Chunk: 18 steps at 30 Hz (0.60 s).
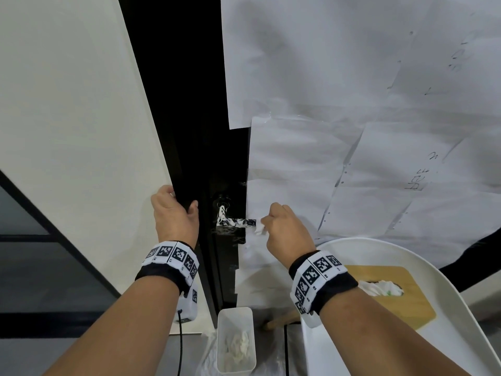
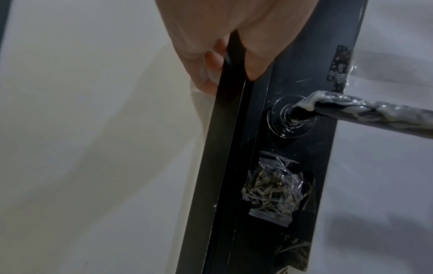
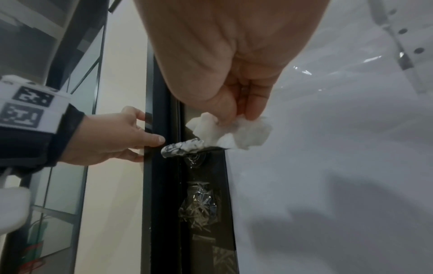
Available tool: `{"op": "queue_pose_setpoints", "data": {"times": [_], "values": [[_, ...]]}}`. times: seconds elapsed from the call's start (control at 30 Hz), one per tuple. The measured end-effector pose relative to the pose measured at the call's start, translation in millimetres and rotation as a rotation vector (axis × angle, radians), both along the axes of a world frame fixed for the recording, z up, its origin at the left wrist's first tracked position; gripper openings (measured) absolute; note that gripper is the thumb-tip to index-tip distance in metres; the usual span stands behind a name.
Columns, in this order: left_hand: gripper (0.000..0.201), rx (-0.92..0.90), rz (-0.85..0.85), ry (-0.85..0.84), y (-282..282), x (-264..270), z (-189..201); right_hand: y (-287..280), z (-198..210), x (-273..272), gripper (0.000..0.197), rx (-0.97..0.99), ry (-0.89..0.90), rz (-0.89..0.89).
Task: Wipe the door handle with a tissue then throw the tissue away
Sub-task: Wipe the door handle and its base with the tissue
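While the left hand (image 1: 174,214) grips the door edge (image 1: 187,191), the right hand (image 1: 284,229) pinches a tissue (image 3: 230,132) at the smeared handle (image 1: 235,221)

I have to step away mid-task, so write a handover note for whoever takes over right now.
Left hand grips the black door edge, steadying it.
Right hand pinches a crumpled tissue at the free end of the door handle.
Done: tissue fetched. The handle shows white smears along most of its length.
Left: wipe the handle clean, then drop the tissue in the clear bin below, which already holds used tissues.
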<state>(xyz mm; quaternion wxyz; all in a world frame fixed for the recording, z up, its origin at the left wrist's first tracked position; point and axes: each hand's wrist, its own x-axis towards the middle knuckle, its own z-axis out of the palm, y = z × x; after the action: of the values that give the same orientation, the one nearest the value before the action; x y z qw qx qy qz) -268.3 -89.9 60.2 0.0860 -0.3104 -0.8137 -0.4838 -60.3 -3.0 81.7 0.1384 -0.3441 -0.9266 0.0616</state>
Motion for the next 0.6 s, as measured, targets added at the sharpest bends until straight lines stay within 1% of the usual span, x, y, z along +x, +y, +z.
{"op": "queue_pose_setpoints", "data": {"times": [0.07, 0.13, 0.27, 0.33, 0.4, 0.43, 0.53, 0.6], "values": [[0.053, -0.003, 0.007, -0.011, 0, 0, 1, 0, 4, -1, 0.031, 0.006, 0.016, -0.031], [0.052, -0.005, 0.004, -0.009, 0, 0, 2, -3, 8, -5, 0.023, -0.001, 0.001, -0.05], [0.051, -0.03, 0.024, -0.031, -1, 1, 5, -8, 9, -8, 0.022, -0.022, -0.025, -0.008], [0.053, -0.048, 0.059, 0.048, -2, 4, 6, -6, 8, -4, 0.019, -0.028, -0.021, -0.003], [0.058, -0.042, 0.119, 0.172, -1, 6, 10, -1, 8, 0, 0.029, -0.019, -0.009, -0.017], [0.06, -0.032, 0.154, 0.208, -1, 6, 13, 1, 8, 0, 0.031, -0.016, 0.004, -0.03], [0.07, -0.043, 0.193, 0.264, 2, 6, 23, 3, 8, -3, 0.027, -0.016, 0.01, -0.046], [0.08, -0.091, 0.18, 0.253, 5, 4, 23, 0, 4, -6, 0.023, -0.004, -0.008, -0.027]]}}
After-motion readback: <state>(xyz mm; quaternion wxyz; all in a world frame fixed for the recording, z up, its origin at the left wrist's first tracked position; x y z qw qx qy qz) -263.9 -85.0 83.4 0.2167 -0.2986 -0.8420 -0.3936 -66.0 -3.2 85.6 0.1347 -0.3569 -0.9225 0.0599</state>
